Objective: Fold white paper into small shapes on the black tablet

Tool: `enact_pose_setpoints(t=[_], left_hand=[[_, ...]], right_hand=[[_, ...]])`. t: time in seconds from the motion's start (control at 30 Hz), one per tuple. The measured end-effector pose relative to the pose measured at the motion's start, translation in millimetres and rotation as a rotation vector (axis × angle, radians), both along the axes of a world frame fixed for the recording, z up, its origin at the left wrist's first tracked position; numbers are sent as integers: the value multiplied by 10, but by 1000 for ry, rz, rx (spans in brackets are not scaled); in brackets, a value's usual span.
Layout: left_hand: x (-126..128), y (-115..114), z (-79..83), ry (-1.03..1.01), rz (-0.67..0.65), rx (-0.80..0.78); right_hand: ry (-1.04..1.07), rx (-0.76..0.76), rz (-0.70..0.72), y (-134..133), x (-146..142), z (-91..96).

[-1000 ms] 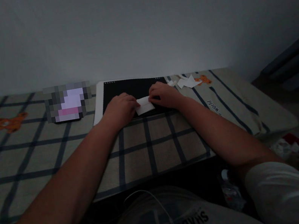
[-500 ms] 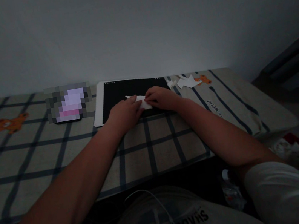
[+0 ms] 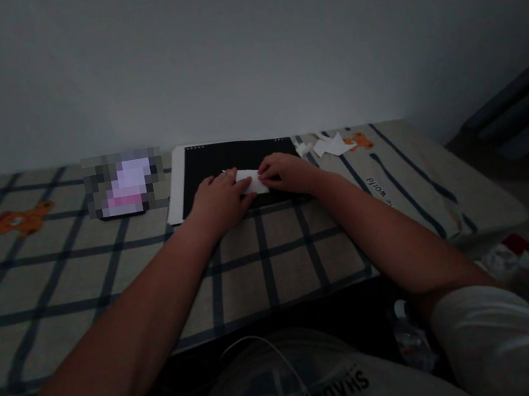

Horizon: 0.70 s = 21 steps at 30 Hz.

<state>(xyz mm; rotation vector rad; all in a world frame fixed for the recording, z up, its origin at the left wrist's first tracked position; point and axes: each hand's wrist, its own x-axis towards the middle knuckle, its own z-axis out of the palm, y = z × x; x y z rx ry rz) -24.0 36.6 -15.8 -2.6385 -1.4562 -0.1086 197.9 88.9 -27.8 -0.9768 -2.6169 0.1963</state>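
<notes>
A small folded piece of white paper (image 3: pixel 255 184) lies on a black sheet (image 3: pixel 227 153) with a white left margin. My left hand (image 3: pixel 221 198) rests over the paper's left part, its fingers stretched out and the thumb apart at the near edge. A small tip of the paper shows beyond those fingers. At the right end, my right hand (image 3: pixel 285 173) has its fingertips pinched together on the paper. The fingers hide both ends of the piece, so its full outline cannot be seen.
Paper scraps (image 3: pixel 333 145) lie right of the black sheet. A phone (image 3: pixel 127 184), lit and blurred out, is to the left on the checked tablecloth (image 3: pixel 93 267). A pale wall (image 3: pixel 239 47) stands behind. Below the table edge are a clear bottle (image 3: pixel 412 339) and a white cable (image 3: pixel 275 352).
The right fingertips have shifted very slightly right, and a little more of the white paper shows between the hands. The view has tilted a touch.
</notes>
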Motion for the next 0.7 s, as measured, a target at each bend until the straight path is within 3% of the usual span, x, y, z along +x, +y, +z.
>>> enact_pose_setpoints(t=[0.23,0.7], left_hand=[[3,-2,-18,4,50,-8],[-55,35,35,-33,30,23]], right_hand=[[37,-8,1,2,-3,-19],[-5,50,18,-57,3,-27]])
